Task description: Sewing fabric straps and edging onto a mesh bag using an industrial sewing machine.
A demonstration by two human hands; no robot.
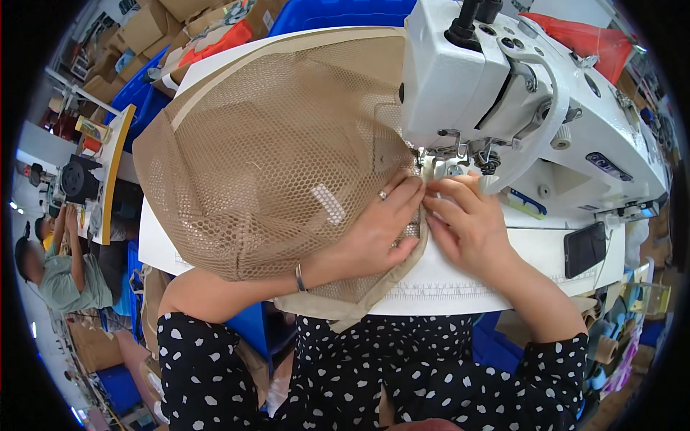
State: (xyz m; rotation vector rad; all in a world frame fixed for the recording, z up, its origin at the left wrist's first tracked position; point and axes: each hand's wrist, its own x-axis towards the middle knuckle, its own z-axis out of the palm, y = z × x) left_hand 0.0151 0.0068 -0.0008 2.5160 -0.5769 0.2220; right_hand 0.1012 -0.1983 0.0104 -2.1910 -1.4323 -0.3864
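Observation:
A large piece of tan mesh fabric (287, 165) with plain tan edging lies spread under the white sewing machine (460, 65), its edge at the presser foot (424, 161). My left hand (388, 215), with a ring and a bracelet, rests on the mesh, its fingers closed together at the edging just in front of the foot. Beside it, my right hand (467, 223) has bent fingers holding the same edge from the right. The fingertips of both hands almost meet at the seam. A strip of edging (388, 280) trails toward my lap.
A dark phone (584, 250) lies on the white table (460, 280) at right, near a printed ruler scale. Blue bins (338, 13) and cardboard boxes (147, 29) stand behind. At far left, a co-worker in a green shirt (75, 284) sits at another machine.

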